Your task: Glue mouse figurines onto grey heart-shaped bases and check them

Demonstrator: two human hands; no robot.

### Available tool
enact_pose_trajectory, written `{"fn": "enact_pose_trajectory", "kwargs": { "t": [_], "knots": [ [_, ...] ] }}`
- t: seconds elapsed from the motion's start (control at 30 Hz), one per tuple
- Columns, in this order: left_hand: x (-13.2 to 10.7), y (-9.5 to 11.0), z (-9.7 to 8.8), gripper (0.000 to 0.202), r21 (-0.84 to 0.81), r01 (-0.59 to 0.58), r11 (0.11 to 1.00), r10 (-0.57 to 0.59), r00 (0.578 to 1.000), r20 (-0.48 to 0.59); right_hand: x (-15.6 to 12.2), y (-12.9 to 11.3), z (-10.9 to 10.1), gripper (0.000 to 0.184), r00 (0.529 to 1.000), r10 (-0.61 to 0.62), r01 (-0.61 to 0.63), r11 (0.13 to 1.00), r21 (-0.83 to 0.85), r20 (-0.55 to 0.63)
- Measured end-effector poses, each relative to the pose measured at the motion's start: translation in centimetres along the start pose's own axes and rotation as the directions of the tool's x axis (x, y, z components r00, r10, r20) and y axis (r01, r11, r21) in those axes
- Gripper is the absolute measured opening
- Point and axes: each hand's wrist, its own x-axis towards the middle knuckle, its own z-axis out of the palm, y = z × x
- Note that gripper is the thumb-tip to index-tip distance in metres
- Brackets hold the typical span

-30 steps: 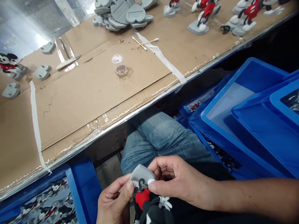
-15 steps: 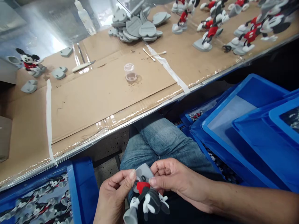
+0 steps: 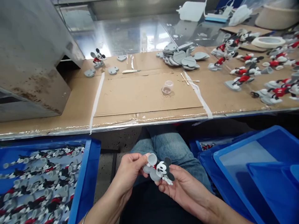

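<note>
Above my lap I hold a Mickey Mouse figurine (image 3: pixel 161 168) with black ears, a white face and a grey cup-shaped part. My left hand (image 3: pixel 131 169) is closed on its left side, by the grey cup and base, with the thumb on top. My right hand (image 3: pixel 179 183) grips it from the right and below, fingers under the head and white hand. Part of the red shirt shows behind the cup; the rest of the body is hidden.
The cardboard-covered bench (image 3: pixel 130 99) carries grey heart-shaped bases (image 3: pixel 179 57), a knife (image 3: pixel 130 71), cotton swabs (image 3: pixel 187 80) and a small cup (image 3: pixel 166 90). Several figurines (image 3: pixel 243 79) stand or lie at right. Blue bins (image 3: pixel 87 174) flank my legs; the left one holds figurines. A metal box (image 3: pixel 35 68) stands left.
The figurine has been turned over, so its face and grey cup now point up toward me. Both hands have shifted their grip. My view has levelled and swung left.
</note>
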Motion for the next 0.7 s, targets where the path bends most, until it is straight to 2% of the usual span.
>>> {"fn": "enact_pose_trajectory", "kwargs": {
  "t": [0.2,0.33,0.43,0.5,0.6,0.7],
  "knots": [
    [0.0,0.1,0.4,0.044,-0.022,-0.006,1.000,0.005,1.000,-0.011,0.2,0.2,-0.2,0.017,0.999,-0.028,0.029,0.999,0.039,-0.036],
    [-0.9,0.8,0.7,0.033,-0.043,-0.005,0.999,0.005,1.000,0.004,0.1,0.3,-0.1,0.014,0.997,-0.041,0.047,0.994,0.098,-0.064],
    [-1.6,0.9,0.9,0.041,-0.044,-0.018,0.999,0.018,1.000,-0.020,0.0,0.3,-0.2,0.016,0.995,-0.064,0.072,0.990,0.122,-0.075],
    [-1.8,0.6,1.0,0.047,-0.011,-0.067,0.998,0.067,0.997,-0.045,0.0,0.4,-0.1,0.014,0.994,-0.079,0.088,0.988,0.124,-0.074],
    [-1.8,0.0,1.2,0.037,0.094,-0.185,0.978,0.192,0.979,-0.067,-0.1,0.3,0.4,0.012,0.995,-0.085,0.090,0.992,0.094,-0.050],
    [-1.8,-0.4,1.2,0.029,0.211,-0.237,0.948,0.262,0.961,-0.095,-0.3,0.3,0.9,0.022,0.997,-0.075,0.076,0.996,0.039,-0.028]
  ]
}}
